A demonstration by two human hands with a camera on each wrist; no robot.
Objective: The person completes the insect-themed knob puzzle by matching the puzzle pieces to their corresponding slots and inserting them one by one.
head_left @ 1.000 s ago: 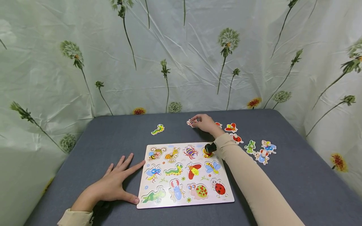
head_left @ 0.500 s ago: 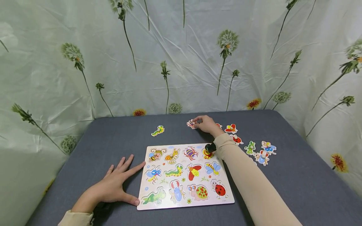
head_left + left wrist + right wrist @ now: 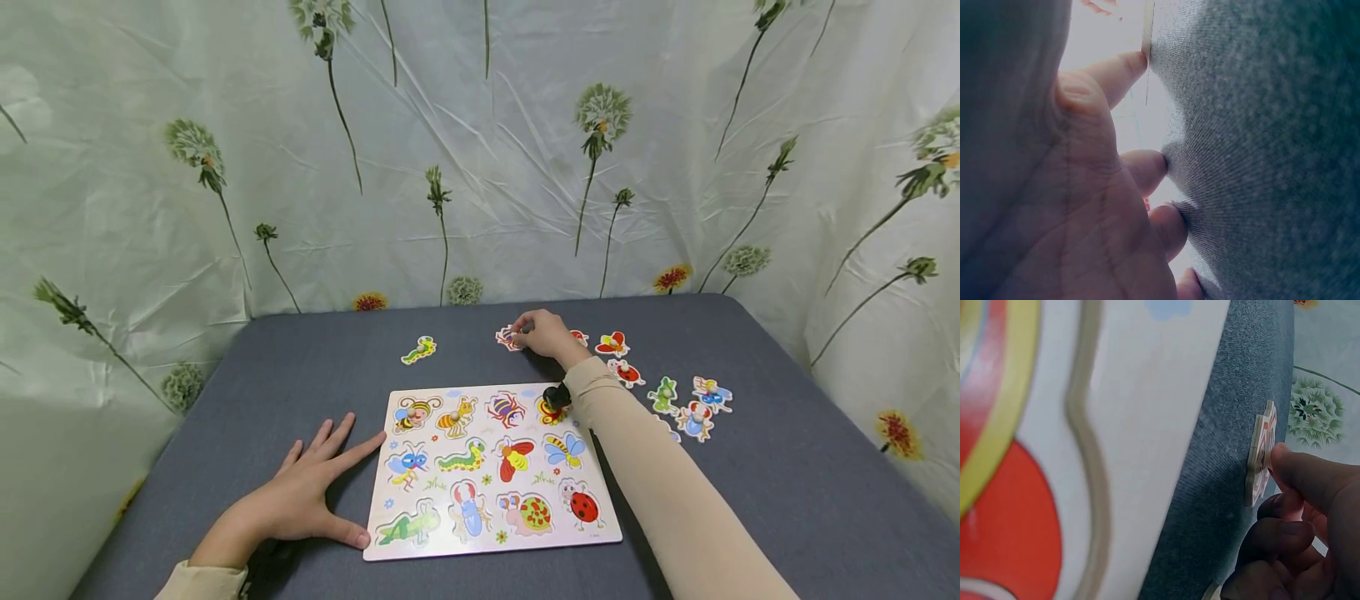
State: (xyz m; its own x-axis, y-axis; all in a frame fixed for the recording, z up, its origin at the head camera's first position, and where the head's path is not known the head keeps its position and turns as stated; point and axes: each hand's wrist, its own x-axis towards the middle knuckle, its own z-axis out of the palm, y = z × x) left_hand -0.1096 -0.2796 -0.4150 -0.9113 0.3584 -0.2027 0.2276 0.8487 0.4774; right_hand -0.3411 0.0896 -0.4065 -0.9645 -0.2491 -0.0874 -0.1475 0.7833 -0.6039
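A pink wooden puzzle board with insect pictures lies on the table. My left hand is spread flat at its left side, thumb and index fingertip against the edge; the left wrist view shows the other fingertips on the cloth. Beyond the board's far edge, my right hand pinches a spider puzzle piece by its knob. The right wrist view shows the thumb at that piece, the other fingers curled beneath. A bee piece, an orange insect piece and a partly hidden butterfly piece sit in the board.
A caterpillar piece lies alone at the back left. Several loose pieces lie to the right, among them a ladybird, a red-winged insect, a green insect and a beetle. A flowered curtain hangs behind the table.
The right hand stays at the spider piece, its fingertips shifting slightly around the knob. The left hand keeps its place at the board. The head view has tilted up a little.
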